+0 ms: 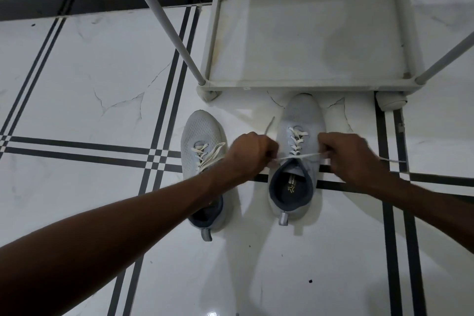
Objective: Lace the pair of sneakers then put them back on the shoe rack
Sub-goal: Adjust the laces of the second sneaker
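Note:
Two light grey sneakers with dark linings stand on the tiled floor, toes toward the rack. The left sneaker (198, 136) has white laces crossed and bunched on its tongue; my forearm hides its middle. The right sneaker (298, 120) is laced up its eyelets. My left hand (250, 152) and my right hand (346, 151) are each closed on one end of its white lace (301, 156), which is stretched taut across the shoe's opening. One loose lace tip sticks up past my left hand, another trails right of my right hand.
A white shoe rack (307, 84) stands just beyond the sneakers, its bottom shelf bare, with slanted poles (164, 18) rising at the corners. The floor is white marble tile with black stripes. A dark skirting runs along the far wall.

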`<state>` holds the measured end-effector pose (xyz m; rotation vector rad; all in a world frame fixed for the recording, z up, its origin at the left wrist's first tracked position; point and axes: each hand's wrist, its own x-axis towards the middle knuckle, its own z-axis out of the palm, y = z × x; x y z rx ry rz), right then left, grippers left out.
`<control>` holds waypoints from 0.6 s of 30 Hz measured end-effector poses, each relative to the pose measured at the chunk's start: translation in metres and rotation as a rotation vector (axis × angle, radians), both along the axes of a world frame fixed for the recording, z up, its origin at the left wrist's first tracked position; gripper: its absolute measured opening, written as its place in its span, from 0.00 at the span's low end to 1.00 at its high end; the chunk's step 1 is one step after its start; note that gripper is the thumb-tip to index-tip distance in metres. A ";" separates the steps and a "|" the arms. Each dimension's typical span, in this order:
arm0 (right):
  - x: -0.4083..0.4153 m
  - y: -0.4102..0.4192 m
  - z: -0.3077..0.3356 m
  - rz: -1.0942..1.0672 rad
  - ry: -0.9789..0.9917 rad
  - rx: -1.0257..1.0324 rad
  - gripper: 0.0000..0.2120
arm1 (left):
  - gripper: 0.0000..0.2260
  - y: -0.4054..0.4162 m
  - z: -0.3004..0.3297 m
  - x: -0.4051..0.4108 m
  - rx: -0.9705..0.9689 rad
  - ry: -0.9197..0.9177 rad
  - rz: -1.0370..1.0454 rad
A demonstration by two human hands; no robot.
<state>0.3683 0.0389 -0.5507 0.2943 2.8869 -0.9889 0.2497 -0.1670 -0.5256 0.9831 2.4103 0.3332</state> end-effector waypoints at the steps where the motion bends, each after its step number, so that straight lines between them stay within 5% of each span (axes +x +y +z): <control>1: 0.002 0.006 -0.004 0.042 -0.015 0.062 0.17 | 0.02 -0.008 -0.002 -0.003 -0.056 0.026 -0.051; 6: 0.010 0.006 -0.015 0.138 -0.101 0.223 0.20 | 0.06 -0.013 -0.002 0.002 -0.174 0.031 -0.117; 10: 0.005 0.017 -0.006 0.098 -0.138 0.166 0.17 | 0.04 -0.023 0.006 -0.011 -0.068 -0.234 0.020; 13: -0.003 0.023 0.024 0.050 -0.329 -0.151 0.07 | 0.08 -0.040 0.018 -0.031 0.075 -0.572 0.179; 18: -0.010 0.029 0.063 0.176 -0.466 -0.617 0.03 | 0.11 -0.036 0.036 -0.043 0.227 -1.041 0.256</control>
